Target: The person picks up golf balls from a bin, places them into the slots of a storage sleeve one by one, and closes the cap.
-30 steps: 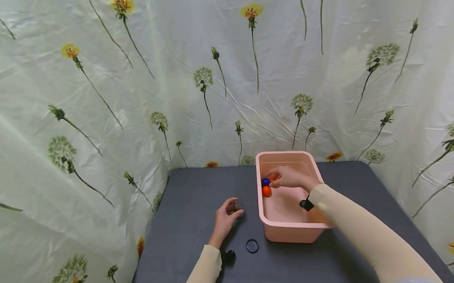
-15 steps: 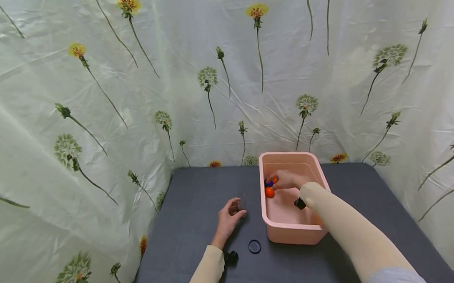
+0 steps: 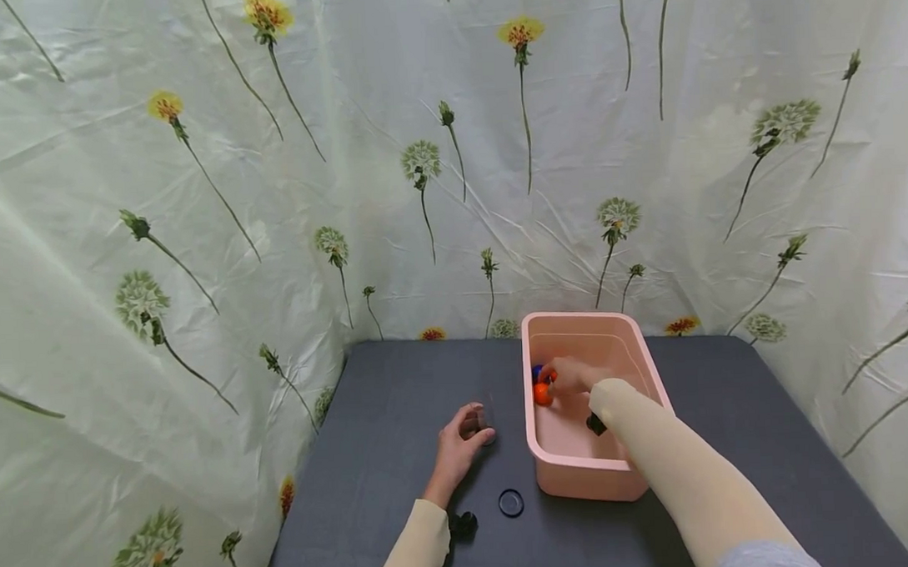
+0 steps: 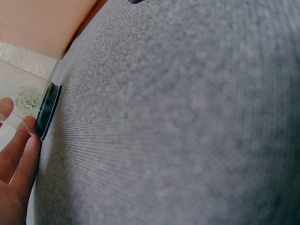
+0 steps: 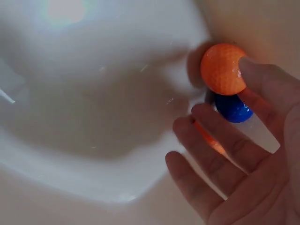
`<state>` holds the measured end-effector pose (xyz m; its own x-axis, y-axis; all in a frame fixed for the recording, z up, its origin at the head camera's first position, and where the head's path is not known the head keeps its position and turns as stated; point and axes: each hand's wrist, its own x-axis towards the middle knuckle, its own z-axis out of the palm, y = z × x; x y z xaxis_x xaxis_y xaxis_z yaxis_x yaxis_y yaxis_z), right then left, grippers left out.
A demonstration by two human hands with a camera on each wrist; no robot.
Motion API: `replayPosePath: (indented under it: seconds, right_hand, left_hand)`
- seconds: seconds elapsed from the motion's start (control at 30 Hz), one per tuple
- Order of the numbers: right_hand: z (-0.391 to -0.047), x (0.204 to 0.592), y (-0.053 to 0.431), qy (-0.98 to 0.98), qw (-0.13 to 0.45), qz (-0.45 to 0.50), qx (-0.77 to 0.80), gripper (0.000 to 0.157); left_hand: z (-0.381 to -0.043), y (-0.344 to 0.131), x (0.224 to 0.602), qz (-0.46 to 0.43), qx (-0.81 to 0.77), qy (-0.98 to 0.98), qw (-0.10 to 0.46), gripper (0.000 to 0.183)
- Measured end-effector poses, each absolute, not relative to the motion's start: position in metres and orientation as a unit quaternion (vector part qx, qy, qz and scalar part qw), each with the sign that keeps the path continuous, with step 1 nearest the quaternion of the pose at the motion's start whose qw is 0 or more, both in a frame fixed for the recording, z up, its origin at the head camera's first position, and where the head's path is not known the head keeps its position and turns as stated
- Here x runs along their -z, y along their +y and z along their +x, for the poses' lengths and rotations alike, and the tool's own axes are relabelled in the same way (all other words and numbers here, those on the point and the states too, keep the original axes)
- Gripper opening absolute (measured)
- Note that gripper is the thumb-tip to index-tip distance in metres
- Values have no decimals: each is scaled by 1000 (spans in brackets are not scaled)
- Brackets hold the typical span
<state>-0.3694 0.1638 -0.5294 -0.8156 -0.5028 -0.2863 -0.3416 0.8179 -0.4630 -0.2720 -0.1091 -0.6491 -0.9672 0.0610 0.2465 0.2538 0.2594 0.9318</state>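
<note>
My left hand (image 3: 460, 446) grips a clear cylindrical container (image 3: 487, 416) on the table, left of the pink bin. In the left wrist view its dark base (image 4: 48, 111) shows, with thumb and fingers around the transparent wall. My right hand (image 3: 572, 374) reaches into the pink bin (image 3: 581, 473), at its left side. There, an orange dimpled golf ball (image 5: 222, 69) lies against a blue ball (image 5: 234, 108), and my right thumb tip overlaps the orange one. The other right fingers are spread and loosely bent. Another orange ball (image 5: 210, 139) shows partly behind them.
A dark round lid-like disc (image 3: 511, 503) lies on the grey table (image 3: 397, 385) in front of the bin. The bin's raised walls surround the right hand. A flower-printed curtain (image 3: 392, 235) hangs behind and to the left.
My right hand has moved slightly lower and closer to the balls at the bin's left side. The left hand stays on the clear container. The head view has shifted a little.
</note>
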Motion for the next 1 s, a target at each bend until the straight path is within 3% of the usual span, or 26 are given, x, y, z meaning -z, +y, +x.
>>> replayPosePath:
  seconds: [0.17, 0.37, 1.0]
  right_hand:
    - [-365, 534, 161, 920, 251, -187, 235, 14]
    - [-357, 533, 156, 904, 311, -139, 258, 19]
    - [-357, 531, 169, 900, 312, -156, 259, 27]
  left_hand:
    - [-270, -110, 650, -100, 606, -785, 78, 45]
    - [-273, -112, 649, -107, 598, -790, 84, 44]
    - [-273, -106, 648, -91, 614, -781, 73, 46]
